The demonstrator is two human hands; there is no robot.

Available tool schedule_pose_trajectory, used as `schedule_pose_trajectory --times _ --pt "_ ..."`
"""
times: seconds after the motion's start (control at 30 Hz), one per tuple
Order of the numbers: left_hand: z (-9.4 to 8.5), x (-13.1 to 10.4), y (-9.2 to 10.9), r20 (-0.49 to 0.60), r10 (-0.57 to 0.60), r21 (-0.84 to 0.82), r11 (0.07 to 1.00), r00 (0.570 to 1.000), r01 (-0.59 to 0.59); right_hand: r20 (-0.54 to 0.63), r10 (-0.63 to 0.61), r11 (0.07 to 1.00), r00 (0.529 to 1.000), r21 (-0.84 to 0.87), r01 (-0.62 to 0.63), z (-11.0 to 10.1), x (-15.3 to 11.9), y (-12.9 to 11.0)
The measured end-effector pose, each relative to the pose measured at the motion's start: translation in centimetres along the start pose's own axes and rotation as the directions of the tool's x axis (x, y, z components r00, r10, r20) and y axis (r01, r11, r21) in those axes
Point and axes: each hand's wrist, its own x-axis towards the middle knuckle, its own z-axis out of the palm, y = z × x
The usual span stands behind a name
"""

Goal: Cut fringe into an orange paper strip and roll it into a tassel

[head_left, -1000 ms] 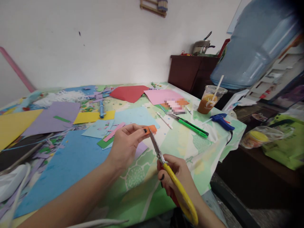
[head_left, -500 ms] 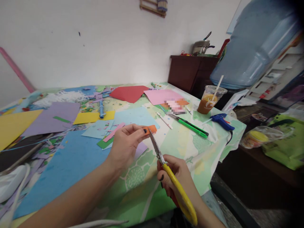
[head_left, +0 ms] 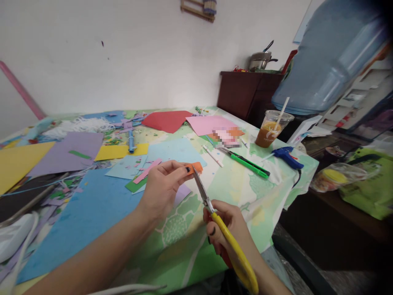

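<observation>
Between the thumb and fingers of my left hand (head_left: 164, 182) is pinched a small orange strip (head_left: 193, 167), its far end cut into a fringe. My right hand (head_left: 230, 225) is closed around the handles of a pair of scissors (head_left: 231, 241), one handle yellow and the other red, partly hidden by the fingers. The scissor tips touch the strip beside its fringe. Under my left arm lies a big blue sheet (head_left: 98, 213). Near the left hand are a pink strip (head_left: 147, 171), a green piece (head_left: 131, 187) and a light blue sheet (head_left: 175, 150).
A green utility knife (head_left: 250, 165), a blue glue gun (head_left: 287, 157) and a cup of brown drink (head_left: 272, 131) stand or lie to the right. Red (head_left: 167, 121), pink (head_left: 208, 123) and purple (head_left: 67, 153) sheets and many scraps spread over the table. A large water bottle (head_left: 331, 61) looms at right.
The scissor handles have shifted slightly down and right, with my right thumb moving a little. My left hand stays almost still with the orange strip.
</observation>
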Motion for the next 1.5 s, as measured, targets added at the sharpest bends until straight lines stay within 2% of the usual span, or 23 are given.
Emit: schedule_pose_trajectory --times 0.43,1.17,1.5 --pt "0.06 -0.03 -0.04 -0.008 -0.007 0.040 0.999 1.000 0.008 0.021 -0.005 0.999 1.000 -0.037 0.005 -0.18 -0.18 0.01" --pt "0.14 0.02 -0.04 -0.037 -0.009 0.019 1.000 0.999 0.010 -0.036 0.027 0.998 0.999 -0.060 -0.029 0.49 -0.09 -0.66" --pt "0.18 0.00 0.10 -0.036 -0.018 0.019 1.000 0.999 0.018 -0.051 0.016 1.000 0.999 -0.005 -0.017 0.53 -0.02 -0.41"
